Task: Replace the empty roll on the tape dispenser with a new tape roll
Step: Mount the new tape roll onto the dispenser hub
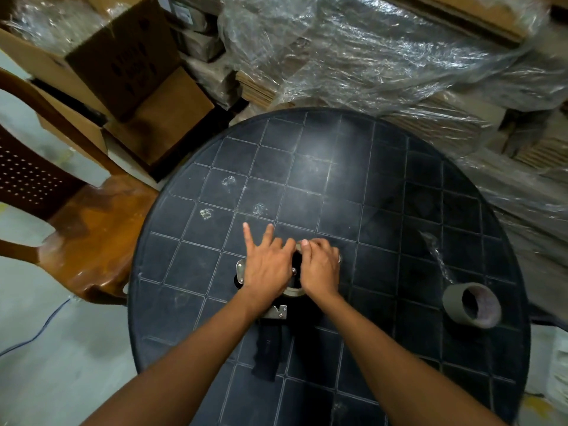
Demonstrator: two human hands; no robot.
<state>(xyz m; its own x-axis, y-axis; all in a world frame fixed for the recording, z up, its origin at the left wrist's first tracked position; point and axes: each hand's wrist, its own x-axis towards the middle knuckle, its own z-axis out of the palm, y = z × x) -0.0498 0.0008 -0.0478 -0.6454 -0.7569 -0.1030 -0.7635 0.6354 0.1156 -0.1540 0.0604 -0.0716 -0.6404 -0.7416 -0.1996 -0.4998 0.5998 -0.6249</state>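
A black tape dispenser point(270, 342) with metal parts lies flat on the round dark table point(384, 210), its handle toward me. My left hand point(267, 265) and my right hand point(319, 267) both rest on its front end over the roll point(293, 292). The right hand's fingers are curled around that roll. The left hand presses on the dispenser with two fingers stretched out and thumb near the roll. Most of the roll is hidden under the hands. A brownish cardboard roll point(471, 305) lies on its side at the table's right edge.
A strip of crumpled clear film point(436, 256) lies on the table right of the hands. A brown plastic chair point(80, 229) stands at left. Cardboard boxes point(123, 72) and plastic-wrapped cardboard stacks point(384, 56) crowd the far and right sides.
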